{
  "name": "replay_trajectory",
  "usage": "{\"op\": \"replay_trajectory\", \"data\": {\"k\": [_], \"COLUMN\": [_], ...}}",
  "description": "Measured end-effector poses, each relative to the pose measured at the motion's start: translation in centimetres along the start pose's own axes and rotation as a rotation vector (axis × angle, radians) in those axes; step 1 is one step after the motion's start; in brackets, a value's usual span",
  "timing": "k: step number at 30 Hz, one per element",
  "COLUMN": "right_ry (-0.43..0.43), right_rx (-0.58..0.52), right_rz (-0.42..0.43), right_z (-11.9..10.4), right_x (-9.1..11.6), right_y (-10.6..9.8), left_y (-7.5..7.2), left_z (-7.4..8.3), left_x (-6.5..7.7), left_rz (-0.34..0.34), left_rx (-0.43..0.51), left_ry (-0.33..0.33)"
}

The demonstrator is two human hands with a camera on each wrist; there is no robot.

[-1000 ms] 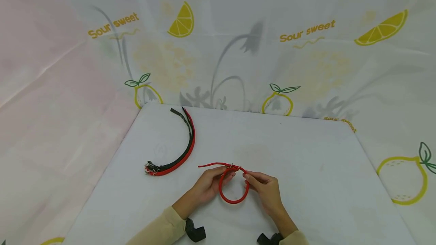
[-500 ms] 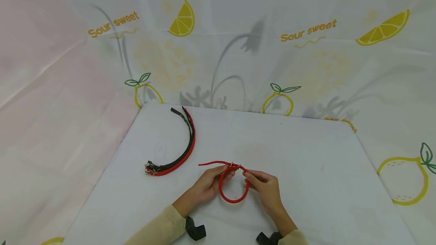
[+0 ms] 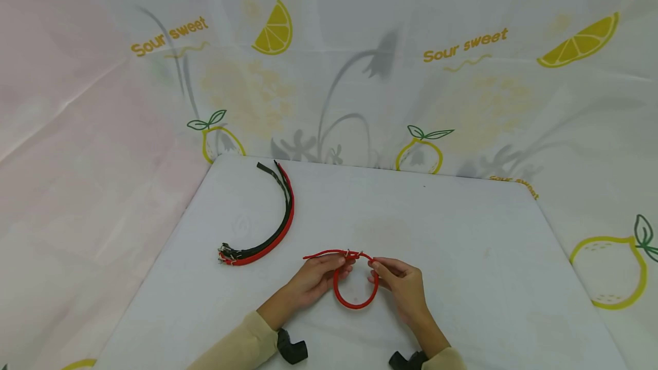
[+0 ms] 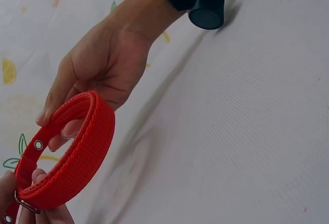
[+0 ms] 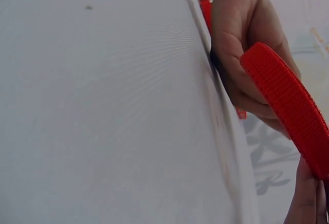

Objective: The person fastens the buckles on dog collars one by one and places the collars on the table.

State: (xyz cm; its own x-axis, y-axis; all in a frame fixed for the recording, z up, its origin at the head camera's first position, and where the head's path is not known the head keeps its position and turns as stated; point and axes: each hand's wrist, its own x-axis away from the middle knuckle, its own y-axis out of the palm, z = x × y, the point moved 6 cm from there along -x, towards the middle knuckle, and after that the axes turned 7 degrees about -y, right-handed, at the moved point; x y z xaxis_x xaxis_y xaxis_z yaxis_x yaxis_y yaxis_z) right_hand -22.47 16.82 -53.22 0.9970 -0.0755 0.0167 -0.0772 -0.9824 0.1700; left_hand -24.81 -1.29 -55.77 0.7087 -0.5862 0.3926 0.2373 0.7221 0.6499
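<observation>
A red webbing collar (image 3: 354, 305) is curved into a ring and held in front of me, its free end trailing left past the metal buckle at the top. My left hand (image 3: 311, 280) pinches the ring's upper left by the buckle, thumb on top. On the opposite side, my right hand (image 3: 403, 284) grips the strap between thumb and fingers. In the left wrist view, the collar (image 4: 85, 167) shows metal-rimmed holes, with the right hand (image 4: 105, 62) on its far side. The right wrist view has the collar band (image 5: 285, 100) crossing before the left hand (image 5: 247, 39).
A bundle of red and dark green or black collars (image 3: 288, 210) lies curved on the white table (image 3: 452, 233), left of the hands, buckle ends toward me. Behind the table hangs a lemon-print cloth (image 3: 329, 84). Black camera mounts (image 3: 292, 347) sit at both wrists.
The red collar has shifted slightly right and down, its free end dropping a little at the left. Both hands keep their hold; the bundle stays put.
</observation>
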Motion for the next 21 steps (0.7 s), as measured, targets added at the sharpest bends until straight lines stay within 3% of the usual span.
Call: {"op": "replay_trajectory", "data": {"k": [6, 12, 16, 21], "right_ry": [-0.011, -0.019, -0.024, -0.035], "right_rx": [0.002, -0.018, -0.021, -0.030], "right_rz": [-0.001, 0.018, 0.028, 0.053], "right_z": [0.0, -0.1, -0.3, -0.6], "right_x": [-0.1, -0.2, -0.3, -0.3], "right_y": [-0.2, -0.8, -1.0, -1.1], "left_y": [-0.5, -0.8, -0.8, -0.9], "left_z": [0.2, 1.0, 1.1, 0.5], "left_x": [0.0, -0.1, -0.3, -0.3], "left_rz": [0.068, 0.147, 0.141, 0.090], "left_rx": [-0.024, -0.049, -0.046, -0.097], "left_ry": [0.016, 0.090, 0.095, 0.039]}}
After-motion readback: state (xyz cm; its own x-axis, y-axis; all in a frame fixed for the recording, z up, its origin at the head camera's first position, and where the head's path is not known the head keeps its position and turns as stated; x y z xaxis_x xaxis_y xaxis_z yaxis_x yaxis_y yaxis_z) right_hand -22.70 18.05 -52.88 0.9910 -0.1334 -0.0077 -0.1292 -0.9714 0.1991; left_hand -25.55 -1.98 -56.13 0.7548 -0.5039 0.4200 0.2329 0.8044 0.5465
